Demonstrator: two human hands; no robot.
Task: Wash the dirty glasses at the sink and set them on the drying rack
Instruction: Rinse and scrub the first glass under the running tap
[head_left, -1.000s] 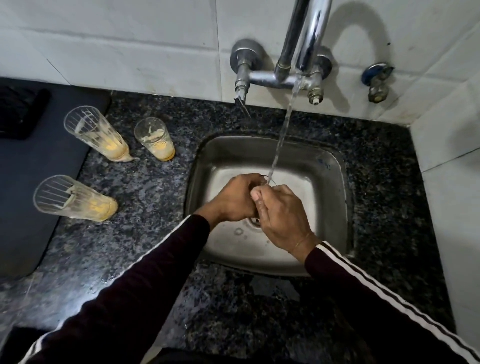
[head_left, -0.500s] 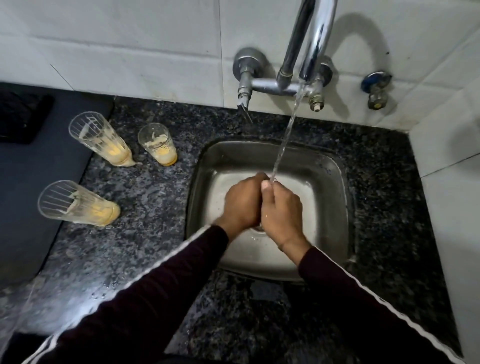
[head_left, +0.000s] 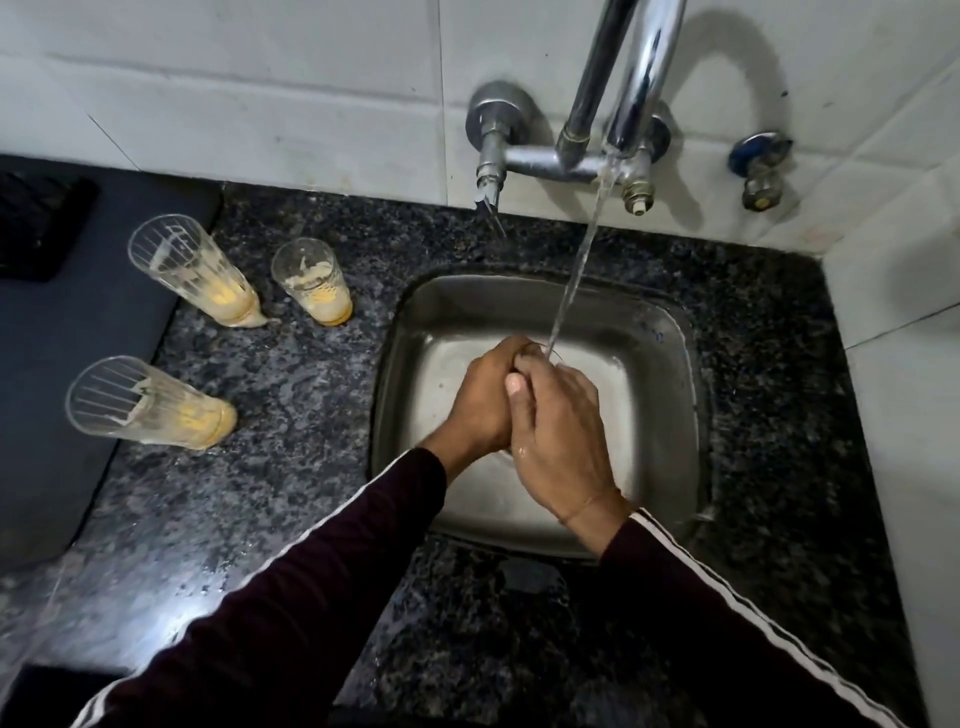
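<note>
Hands together under tap stream in sink: left hand and right hand both curl around one glass, only its rim showing. Three dirty glasses wait on counter. Drying rack unseen. No readable writing or brands.

1. A home kitchen: a steel sink is set into a speckled granite counter.
2. Behind the sink, a chrome tap is mounted on the white-tiled wall.
3. Left of the sink stand used drinking glasses.
</note>
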